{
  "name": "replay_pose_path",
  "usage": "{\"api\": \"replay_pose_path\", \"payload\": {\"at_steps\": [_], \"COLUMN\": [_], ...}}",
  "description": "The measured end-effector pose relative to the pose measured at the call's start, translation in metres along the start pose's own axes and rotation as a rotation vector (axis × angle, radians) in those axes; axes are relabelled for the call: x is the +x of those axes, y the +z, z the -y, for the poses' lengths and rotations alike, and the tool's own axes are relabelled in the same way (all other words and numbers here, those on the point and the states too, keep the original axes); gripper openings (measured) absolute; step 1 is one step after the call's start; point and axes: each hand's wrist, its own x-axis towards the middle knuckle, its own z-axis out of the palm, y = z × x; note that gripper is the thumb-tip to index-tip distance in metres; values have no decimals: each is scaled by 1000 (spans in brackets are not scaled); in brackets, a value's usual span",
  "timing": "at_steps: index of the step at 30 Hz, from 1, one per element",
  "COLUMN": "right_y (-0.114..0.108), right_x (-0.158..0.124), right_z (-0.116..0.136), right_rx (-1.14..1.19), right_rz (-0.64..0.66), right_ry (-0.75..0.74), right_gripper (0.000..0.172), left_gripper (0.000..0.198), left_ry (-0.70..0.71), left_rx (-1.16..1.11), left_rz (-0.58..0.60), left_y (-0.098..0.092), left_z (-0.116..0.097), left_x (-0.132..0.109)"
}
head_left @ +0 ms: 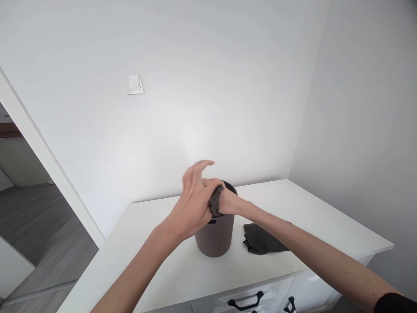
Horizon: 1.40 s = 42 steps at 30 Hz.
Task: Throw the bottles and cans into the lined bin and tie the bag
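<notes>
Black sleeve (395,303) at lower right, then both forearms reaching in over the dresser (176,274). Left hand (193,208): fingers raised, loosely bent; can't tell if its thumb grips. Right hand (227,201) meets it, fingers partly hidden, grip can't tell. Small dark scrap (215,201) sits where the hands meet, over the bin (215,239). Bin upright, between dresser's back and front edges. Dark cloth (264,241) lies right of bin, nearer front edge.
</notes>
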Motion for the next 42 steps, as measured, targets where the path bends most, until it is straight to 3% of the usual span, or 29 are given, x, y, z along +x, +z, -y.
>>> {"api": "replay_pose_path", "payload": {"at_steps": [2,4,7,9,11,13,17,21,24,32,38,40,42], "right_y": [-3,-10,-23,-31,-39,-48,-67,-83,-87,-74,-66,-59,-49], "right_x": [2,4,7,8,6,2,-9,-19,-26,-35,-34,-32,-31], "right_z": [0,1,5,9,13,16,13,-1,-13,-29,-38,-41,-43], "right_rx": [214,514,811,825,720,593,521,522,491,469,275,180,120], "right_rz": [12,38,58,26,-19,-35,73,233,259,-34,-148,-252,-361], "right_ry": [98,267,508,571,546,482,284,178,128,170,126,135,150], "right_gripper": [19,36,55,52,44,41,47,44,33,36,13,7,13], "left_gripper": [41,71,102,90,56,28,5,25,24,2,6,9,13], "left_ry": [-97,-219,-352,-394,-401,-387,-361,-312,-394,-547,-583,-520,-435], "left_rx": [-79,-204,-389,-445,-422,-378,-354,-420,-577,-959,-776,-709,-678], "left_rz": [-146,-242,-134,-60,-36,-28,-1,102,90,-39,-113,-101,-58], "left_y": [6,11,16,20,24,28,33,33,33,38,36,37,39], "left_z": [5,13,22,24,24,25,28,29,31,30,21,14,7], "left_x": [-6,-9,-7,-1,6,12,20,24,24,25,27,25,22]}}
